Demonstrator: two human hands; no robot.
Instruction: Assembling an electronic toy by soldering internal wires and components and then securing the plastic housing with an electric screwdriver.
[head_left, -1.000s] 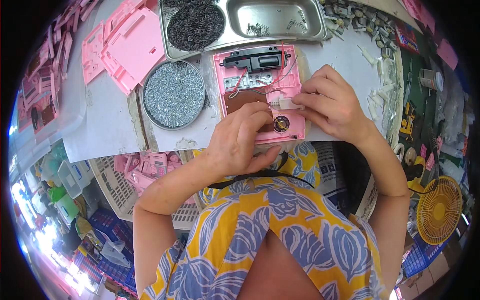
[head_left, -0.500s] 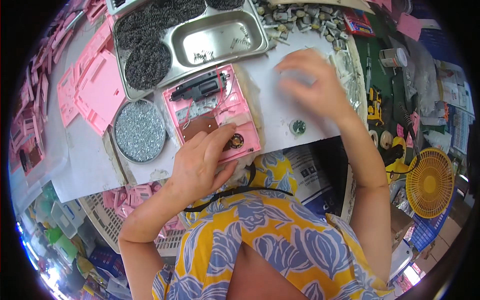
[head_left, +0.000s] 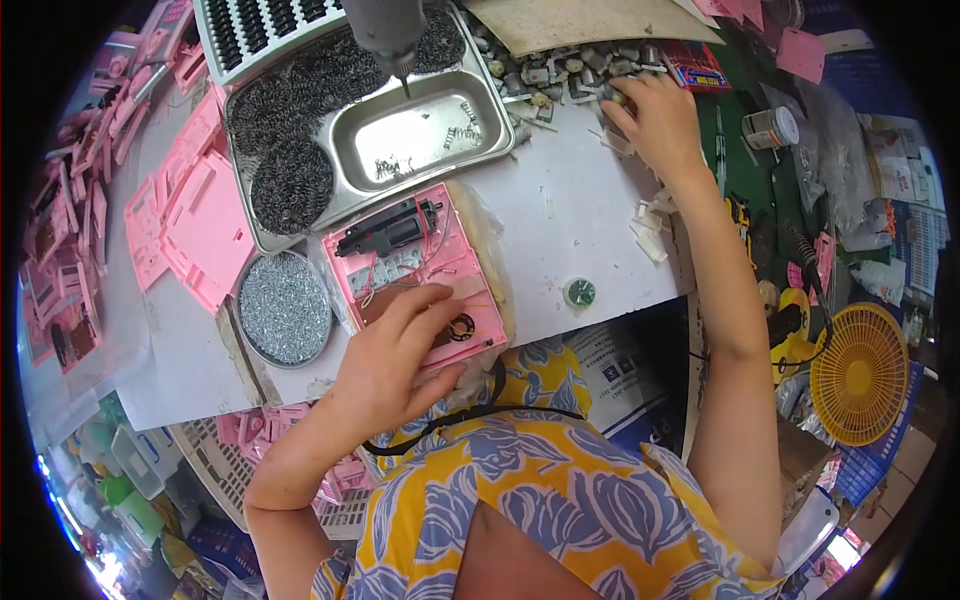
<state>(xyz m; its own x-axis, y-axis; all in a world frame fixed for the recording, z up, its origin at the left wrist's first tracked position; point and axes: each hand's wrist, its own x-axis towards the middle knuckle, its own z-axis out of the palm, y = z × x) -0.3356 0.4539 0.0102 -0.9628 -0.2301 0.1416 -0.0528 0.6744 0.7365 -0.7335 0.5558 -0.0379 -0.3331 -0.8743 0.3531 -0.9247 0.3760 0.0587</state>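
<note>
My left hand [head_left: 395, 345] lies over the near end of a pink plastic case [head_left: 485, 290], thumb at its near edge, gripping it. Inside the case are a black mechanism [head_left: 385, 232], thin red wires, a brown board partly under my fingers and a round black part [head_left: 461, 328]. My right hand [head_left: 660, 125] reaches to a heap of small metal motor-like parts [head_left: 570, 72] at the far right of the table. Its thumb and fingers are apart at the heap's edge; whether they touch a part is hard to make out.
A steel tray [head_left: 500, 150] of black springs stands beyond the case, under a hanging electric screwdriver [head_left: 388, 30]. Left are a round dish of small screws [head_left: 285, 310] and pink panels [head_left: 205, 235]. A small green-filled pot [head_left: 579, 292] and white pieces [head_left: 650, 235] lie to the right.
My right hand has moved away from me to the heap of metal parts. The view has shifted, bringing the hanging screwdriver into sight. My left hand stays on the case.
</note>
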